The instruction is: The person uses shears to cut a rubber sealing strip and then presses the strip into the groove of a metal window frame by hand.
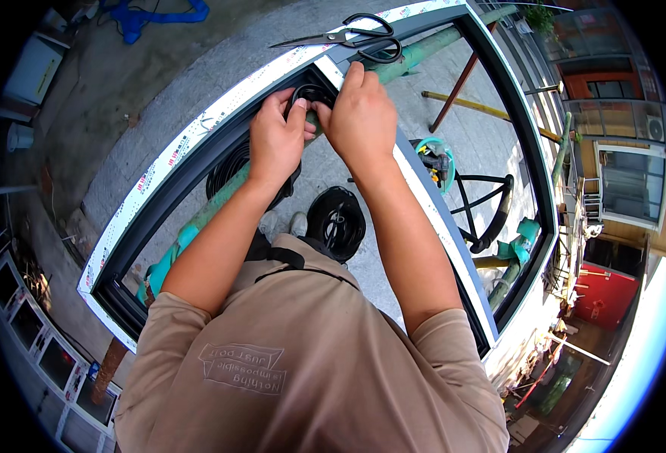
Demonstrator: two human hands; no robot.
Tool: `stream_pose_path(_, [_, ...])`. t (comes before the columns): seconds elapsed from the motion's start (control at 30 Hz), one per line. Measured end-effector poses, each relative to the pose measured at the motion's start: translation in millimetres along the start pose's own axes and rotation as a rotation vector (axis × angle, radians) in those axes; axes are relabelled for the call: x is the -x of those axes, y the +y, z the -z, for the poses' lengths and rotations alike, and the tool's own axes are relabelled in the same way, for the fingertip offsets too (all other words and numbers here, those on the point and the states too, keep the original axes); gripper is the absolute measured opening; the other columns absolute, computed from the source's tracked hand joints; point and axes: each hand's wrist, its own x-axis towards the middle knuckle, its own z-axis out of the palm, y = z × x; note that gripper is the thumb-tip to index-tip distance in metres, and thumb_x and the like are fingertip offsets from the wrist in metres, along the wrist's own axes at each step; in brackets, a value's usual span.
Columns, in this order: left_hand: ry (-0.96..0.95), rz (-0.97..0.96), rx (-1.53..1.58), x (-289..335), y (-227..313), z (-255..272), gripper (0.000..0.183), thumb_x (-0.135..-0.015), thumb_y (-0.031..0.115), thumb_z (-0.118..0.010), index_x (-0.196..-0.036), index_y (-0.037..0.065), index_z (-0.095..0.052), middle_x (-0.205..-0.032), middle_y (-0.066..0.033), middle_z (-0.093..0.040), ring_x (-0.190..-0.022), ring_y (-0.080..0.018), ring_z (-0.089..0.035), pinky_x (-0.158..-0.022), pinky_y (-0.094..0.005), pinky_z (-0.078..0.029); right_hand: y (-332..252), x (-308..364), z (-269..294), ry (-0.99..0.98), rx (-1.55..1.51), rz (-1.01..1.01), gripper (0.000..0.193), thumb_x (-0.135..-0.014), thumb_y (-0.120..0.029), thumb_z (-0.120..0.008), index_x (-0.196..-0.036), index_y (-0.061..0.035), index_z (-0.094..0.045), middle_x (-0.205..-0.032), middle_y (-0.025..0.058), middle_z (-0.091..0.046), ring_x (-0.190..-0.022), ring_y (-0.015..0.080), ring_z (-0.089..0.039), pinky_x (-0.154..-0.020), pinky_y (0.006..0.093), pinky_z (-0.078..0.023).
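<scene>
A large dark window frame (110,245), partly covered with white printed protective film, lies in front of me with a crossbar (431,198) dividing it. At the far inner corner beside the crossbar, my left hand (278,140) pinches a looped black rubber strip (314,93) between thumb and fingers. My right hand (364,117) is closed against the crossbar's far end, its thumb at the strip; its fingertips are partly hidden. Black-handled scissors (340,36) lie spread on the frame's far edge, just beyond my hands.
Green-wrapped poles (423,51) run beneath the frame. Coils of black strip (336,224) lie on the paving by my feet. A teal-rimmed tub (448,162) with a power tool stands right of the crossbar, near a black bent tube (497,219). Blue material (140,19) lies far left.
</scene>
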Motion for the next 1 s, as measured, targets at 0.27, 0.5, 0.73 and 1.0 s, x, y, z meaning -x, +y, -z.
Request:
stream_pose_path(0.27, [-0.038,-0.038,-0.07,6.7,2.5,7.9,0.042,-0.114,0.012,-0.072,-0.149,-0.009,-0.062,-0.119,-0.0154,-0.081,-0.087,-0.015,-0.079,-0.078,-0.0301,-0.064,-2.8,-2.6,1.1,-0.02,0.048,-0.013,0.071,-0.09,-0.039,-0.094,-0.134,0.0049,-0.061,-0.119,0.0232,-0.072,-0.109,0.0412,-0.077,-0.09,0.0487,-0.064])
stream_pose_path(0.5, [-0.086,-0.039,-0.275,45.1,2.2,37.4,0.053,-0.109,0.007,-0.075,-0.159,-0.001,-0.061,-0.121,-0.0145,-0.079,-0.099,-0.015,-0.078,-0.089,-0.0329,-0.064,-2.9,-3.0,-1.9,0.002,0.073,-0.018,0.068,-0.086,-0.038,-0.098,-0.126,0.0005,-0.06,-0.116,0.0189,-0.071,-0.106,0.0378,-0.076,-0.089,0.0462,-0.063])
stream_pose_path(0.73, [0.004,-0.415,-0.737,81.8,22.5,51.4,0.05,-0.108,0.014,-0.073,-0.156,0.001,-0.066,-0.122,-0.023,-0.082,-0.11,-0.0437,-0.081,-0.099,-0.0521,-0.061,-2.8,-1.7,0.0,-0.009,0.069,-0.018,0.068,-0.086,-0.039,-0.098,-0.126,0.0004,-0.06,-0.116,0.0186,-0.072,-0.106,0.0375,-0.077,-0.089,0.0466,-0.063])
stream_pose_path(1.0, [0.016,-0.303,-0.764,29.8,27.9,36.2,0.04,-0.114,0.021,-0.063,-0.144,-0.003,-0.074,-0.123,-0.0342,-0.078,-0.114,-0.0535,-0.075,-0.1,-0.056,-0.059,-2.5,-4.2,-3.0,-0.032,0.066,-0.034,0.068,-0.089,-0.043,-0.096,-0.126,-0.0002,-0.059,-0.117,0.018,-0.071,-0.107,0.0364,-0.076,-0.09,0.0461,-0.063])
